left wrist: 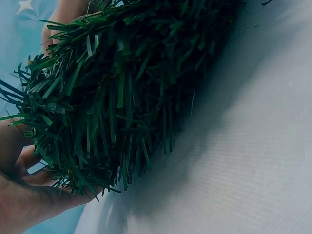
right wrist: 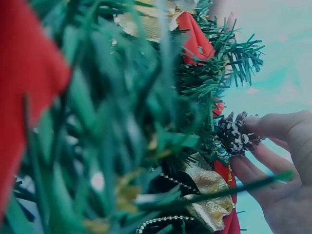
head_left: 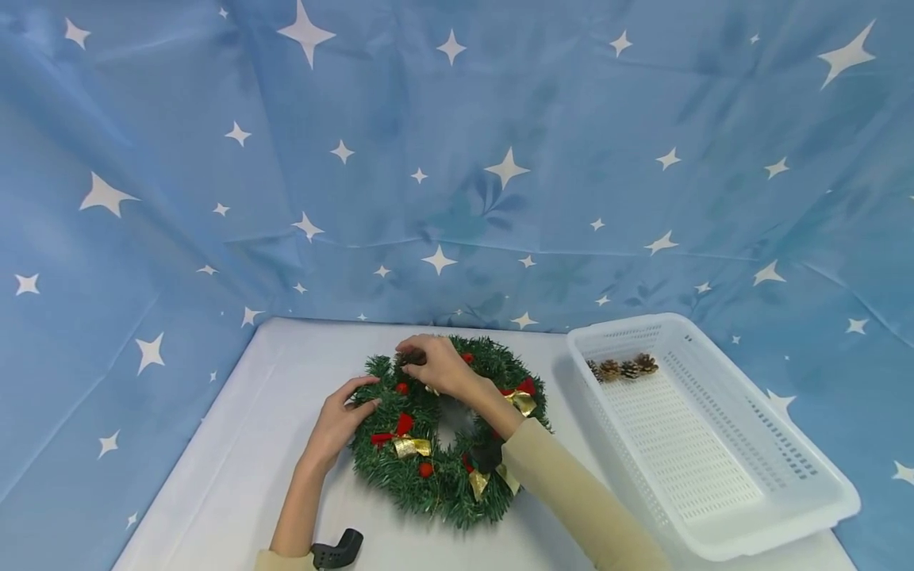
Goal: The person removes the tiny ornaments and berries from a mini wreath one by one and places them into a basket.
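A green wreath point(head_left: 385, 476) with red berries, red bows and gold ribbons lies on the white table. My right hand point(head_left: 446, 367) reaches over its far side and pinches a small brown pine cone point(right wrist: 238, 134) between thumb and fingers. White flecks show on the cone's scales, and it sits against the greenery beside a gold ribbon point(right wrist: 212, 200). At the wreath's left edge, my left hand point(head_left: 337, 422) grips the branches between thumb and fingers. The left wrist view shows those fingers point(left wrist: 34, 200) partly hidden by the needles.
To the right stands a white plastic basket point(head_left: 807, 496) with several pine cones point(head_left: 628, 369) along its far left end. A black strap-like piece point(head_left: 339, 549) is at my left wrist. Behind the table hangs a blue cloth point(head_left: 457, 198) with white stars.
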The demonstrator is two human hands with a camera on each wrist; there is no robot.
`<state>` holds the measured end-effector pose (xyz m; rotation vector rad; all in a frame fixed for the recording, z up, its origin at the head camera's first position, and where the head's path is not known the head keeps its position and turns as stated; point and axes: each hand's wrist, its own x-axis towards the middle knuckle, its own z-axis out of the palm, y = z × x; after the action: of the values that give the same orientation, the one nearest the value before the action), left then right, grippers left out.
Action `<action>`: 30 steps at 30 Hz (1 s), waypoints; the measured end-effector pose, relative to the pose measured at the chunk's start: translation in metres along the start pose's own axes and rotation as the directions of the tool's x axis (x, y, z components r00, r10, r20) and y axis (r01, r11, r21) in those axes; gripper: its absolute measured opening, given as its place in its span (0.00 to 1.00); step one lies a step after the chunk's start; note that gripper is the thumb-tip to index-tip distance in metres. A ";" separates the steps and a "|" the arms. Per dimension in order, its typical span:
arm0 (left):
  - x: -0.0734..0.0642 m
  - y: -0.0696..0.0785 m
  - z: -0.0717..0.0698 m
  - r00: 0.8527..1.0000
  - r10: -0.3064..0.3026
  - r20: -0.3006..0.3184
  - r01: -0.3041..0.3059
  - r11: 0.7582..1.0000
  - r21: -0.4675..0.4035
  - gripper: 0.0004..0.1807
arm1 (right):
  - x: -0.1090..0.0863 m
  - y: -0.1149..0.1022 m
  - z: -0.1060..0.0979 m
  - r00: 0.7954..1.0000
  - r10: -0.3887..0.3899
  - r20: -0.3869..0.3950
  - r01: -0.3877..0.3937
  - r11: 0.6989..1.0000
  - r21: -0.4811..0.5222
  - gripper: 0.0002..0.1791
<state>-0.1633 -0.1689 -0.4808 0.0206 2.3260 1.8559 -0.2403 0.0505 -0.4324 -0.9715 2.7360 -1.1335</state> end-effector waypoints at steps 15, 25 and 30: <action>0.000 0.002 0.001 1.000 -0.004 -0.001 0.004 1.000 0.018 0.24 | -0.005 -0.006 -0.020 0.999 0.022 -0.025 -0.023 1.000 -0.013 0.20; -0.002 0.002 0.001 1.000 -0.003 -0.001 0.003 1.000 0.022 0.24 | -0.014 -0.003 -0.036 0.996 0.053 -0.066 -0.052 0.998 0.018 0.18; -0.003 0.002 0.001 1.000 -0.006 0.001 0.006 1.000 0.019 0.24 | -0.017 -0.001 -0.041 0.996 0.051 -0.070 -0.050 0.999 0.013 0.18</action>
<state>-0.1608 -0.1675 -0.4787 0.0166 2.3407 1.8306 -0.2359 0.0851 -0.4050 -0.8724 2.7881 -1.1965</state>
